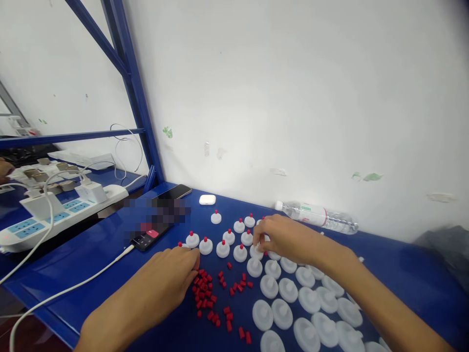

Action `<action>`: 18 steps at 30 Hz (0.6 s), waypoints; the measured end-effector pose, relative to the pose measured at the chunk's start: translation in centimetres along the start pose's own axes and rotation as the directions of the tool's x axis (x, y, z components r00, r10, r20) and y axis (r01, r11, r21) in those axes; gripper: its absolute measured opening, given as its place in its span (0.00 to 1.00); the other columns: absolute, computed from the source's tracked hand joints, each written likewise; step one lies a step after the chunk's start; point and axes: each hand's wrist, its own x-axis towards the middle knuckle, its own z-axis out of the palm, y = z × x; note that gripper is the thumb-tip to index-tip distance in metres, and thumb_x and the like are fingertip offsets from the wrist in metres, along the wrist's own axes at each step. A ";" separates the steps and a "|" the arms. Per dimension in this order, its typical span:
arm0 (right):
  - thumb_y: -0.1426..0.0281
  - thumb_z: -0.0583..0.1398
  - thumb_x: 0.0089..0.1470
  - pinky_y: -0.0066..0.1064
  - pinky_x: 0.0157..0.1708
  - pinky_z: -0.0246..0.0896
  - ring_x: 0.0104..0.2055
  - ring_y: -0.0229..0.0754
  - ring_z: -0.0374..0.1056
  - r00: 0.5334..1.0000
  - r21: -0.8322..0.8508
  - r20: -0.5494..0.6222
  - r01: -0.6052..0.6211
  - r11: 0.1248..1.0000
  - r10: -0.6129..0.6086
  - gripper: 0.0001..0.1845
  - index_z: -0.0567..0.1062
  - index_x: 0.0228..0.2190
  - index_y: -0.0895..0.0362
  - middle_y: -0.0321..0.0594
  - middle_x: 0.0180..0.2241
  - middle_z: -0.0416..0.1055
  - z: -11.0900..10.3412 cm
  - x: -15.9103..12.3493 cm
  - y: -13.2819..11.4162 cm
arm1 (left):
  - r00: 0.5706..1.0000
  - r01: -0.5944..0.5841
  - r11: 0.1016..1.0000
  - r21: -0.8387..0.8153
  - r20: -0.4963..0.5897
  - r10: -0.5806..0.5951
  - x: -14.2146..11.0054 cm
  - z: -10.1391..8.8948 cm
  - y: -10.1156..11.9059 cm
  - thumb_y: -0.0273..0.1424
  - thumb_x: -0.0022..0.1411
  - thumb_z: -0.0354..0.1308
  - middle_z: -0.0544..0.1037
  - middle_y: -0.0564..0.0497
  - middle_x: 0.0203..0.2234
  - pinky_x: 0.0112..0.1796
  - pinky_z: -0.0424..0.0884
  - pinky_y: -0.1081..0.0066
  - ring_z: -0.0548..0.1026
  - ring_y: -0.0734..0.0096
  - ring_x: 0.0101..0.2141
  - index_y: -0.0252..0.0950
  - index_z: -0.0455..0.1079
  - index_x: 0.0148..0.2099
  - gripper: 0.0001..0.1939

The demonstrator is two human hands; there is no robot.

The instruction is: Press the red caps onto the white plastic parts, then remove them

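Note:
My left hand is low over the left side of a loose pile of small red caps. Its fingers curl downward, and the back of the hand hides whatever lies between the fingertips. With bent, closed fingers, my right hand grips the top of a white round piece with a stem; the fingertips cover that stem. Behind and left of it, several similar white pieces stand with red caps on their stems. Nearer and to the right, many bare white pieces spread under my right forearm.
A clear plastic bottle lies along the wall. A white earbud case, a dark phone and a second phone with a cable rest on the blue table. Left stands a white power strip; a blue frame post rises behind.

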 end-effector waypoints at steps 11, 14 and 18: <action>0.61 0.55 0.68 0.36 0.37 0.63 0.45 0.46 0.72 0.995 0.152 -0.094 0.057 0.987 -0.043 0.09 0.74 0.41 0.49 0.38 0.42 0.77 -1.8 -2.1 -2.6 | 0.946 -0.087 0.993 -0.077 -0.320 0.058 0.3 -2.0 1.8 0.31 0.71 0.49 0.77 0.53 0.31 0.32 0.64 0.67 0.74 0.67 0.30 0.40 0.70 0.38 0.09; 0.62 0.57 0.67 0.36 0.38 0.62 0.46 0.47 0.70 0.986 0.145 -0.107 0.139 0.980 -0.125 0.08 0.76 0.42 0.48 0.38 0.42 0.77 -1.4 -2.1 -4.0 | 0.893 -0.159 0.978 -0.138 -0.443 0.082 0.3 -2.1 2.1 0.34 0.71 0.52 0.78 0.55 0.31 0.30 0.67 0.70 0.75 0.71 0.29 0.42 0.72 0.40 0.09; 0.65 0.59 0.65 0.34 0.33 0.57 0.39 0.44 0.70 0.980 0.120 -0.109 0.176 0.977 -0.163 0.06 0.72 0.43 0.50 0.36 0.36 0.76 -1.1 -2.1 -5.7 | 0.856 -0.242 0.927 -0.286 -0.513 0.065 -0.2 -2.4 2.8 0.33 0.70 0.56 0.79 0.60 0.27 0.24 0.68 0.76 0.74 0.77 0.23 0.45 0.75 0.43 0.06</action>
